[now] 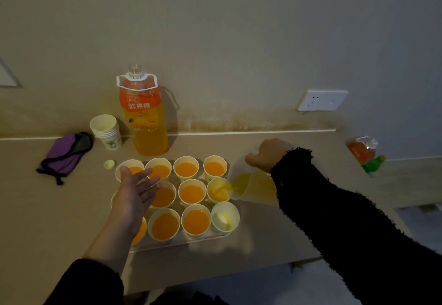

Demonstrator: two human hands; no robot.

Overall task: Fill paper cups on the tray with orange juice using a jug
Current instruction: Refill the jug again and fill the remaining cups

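Head view: we are gripping the jug point(253, 185) in right fingers point(251, 158), pouring left; unfilled cup point(224, 217) sitting just nearer; left fingers point(147, 176) open.

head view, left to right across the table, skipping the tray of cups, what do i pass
purple pouch → stack of empty paper cups → big orange juice bottle → clear jug, tilted and pouring → small orange bottle
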